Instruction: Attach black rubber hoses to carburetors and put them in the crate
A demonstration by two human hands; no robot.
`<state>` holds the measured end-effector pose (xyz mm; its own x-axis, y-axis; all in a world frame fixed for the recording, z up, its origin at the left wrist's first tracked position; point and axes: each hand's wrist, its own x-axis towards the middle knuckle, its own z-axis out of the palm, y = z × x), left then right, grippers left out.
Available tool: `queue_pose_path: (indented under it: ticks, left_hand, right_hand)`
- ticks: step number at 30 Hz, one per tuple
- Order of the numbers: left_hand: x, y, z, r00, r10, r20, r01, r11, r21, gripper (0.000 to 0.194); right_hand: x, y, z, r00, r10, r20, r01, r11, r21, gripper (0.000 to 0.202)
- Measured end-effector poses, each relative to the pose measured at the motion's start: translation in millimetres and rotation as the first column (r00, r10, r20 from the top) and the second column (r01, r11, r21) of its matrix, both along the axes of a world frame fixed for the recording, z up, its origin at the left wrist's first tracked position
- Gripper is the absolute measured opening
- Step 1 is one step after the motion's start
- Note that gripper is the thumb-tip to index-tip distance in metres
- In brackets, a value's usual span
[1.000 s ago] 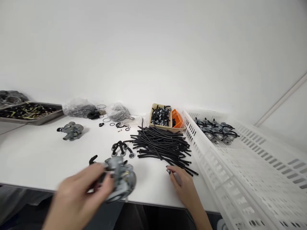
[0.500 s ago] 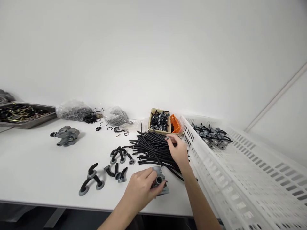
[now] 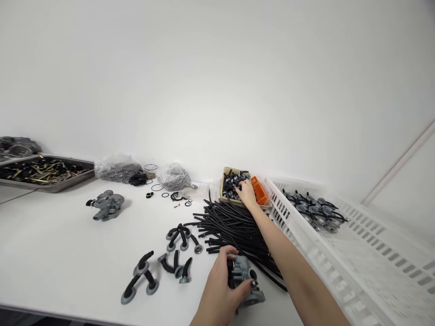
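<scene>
My left hand [image 3: 222,287] is closed around a grey metal carburetor [image 3: 242,269] low over the near part of the table. My right hand [image 3: 246,192] reaches into a beige basket [image 3: 223,192] of small black rubber elbows with grey round caps [image 3: 233,179]. Its thumb and fingers are bent together among these parts; what they pinch, if anything, is hidden. Under my right forearm lies a pile of black rubber hoses [image 3: 234,222]. Several more capped elbows [image 3: 141,269] lie on the table left of my left hand.
Another carburetor [image 3: 107,204] rests on the left. Behind it are a metal tray of parts [image 3: 64,183], plastic bags [image 3: 118,167] and loose rubber rings [image 3: 157,187]. An orange basket [image 3: 260,192] adjoins the beige one. At right, a white slotted crate [image 3: 316,262] holds several carburetors [image 3: 314,210].
My right hand has moved from above the hose pile into the beige basket. My left hand has turned the carburetor, showing more of it. The view has shifted, so everything sits lower and further right.
</scene>
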<state>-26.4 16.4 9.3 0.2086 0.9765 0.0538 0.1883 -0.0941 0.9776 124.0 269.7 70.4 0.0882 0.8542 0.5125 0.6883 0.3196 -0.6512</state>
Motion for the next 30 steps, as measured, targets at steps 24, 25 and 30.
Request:
queue_pose_path:
  ticks: [24, 25, 30]
  left_hand:
    - [4.7, -6.4, 4.0, 0.991, -0.04, -0.13, 0.048, 0.997, 0.058, 0.093]
    - [5.2, -6.4, 4.6, 0.991, -0.041, -0.127, 0.049, 0.997, 0.055, 0.092]
    - [5.9, -3.9, 3.5, 0.981, -0.005, -0.195, 0.033, 0.989, 0.141, 0.086]
  right_hand:
    - [4.3, -261.8, -71.8, 0.411, 0.188, -0.892, -0.356, 0.934, 0.033, 0.037]
    - [3.0, -262.9, -72.6, 0.417, 0.186, -0.89, -0.374, 0.927, 0.019, 0.037]
    - [0.7, -266.7, -72.9, 0.35, 0.176, -0.92, -0.427, 0.904, 0.011, 0.038]
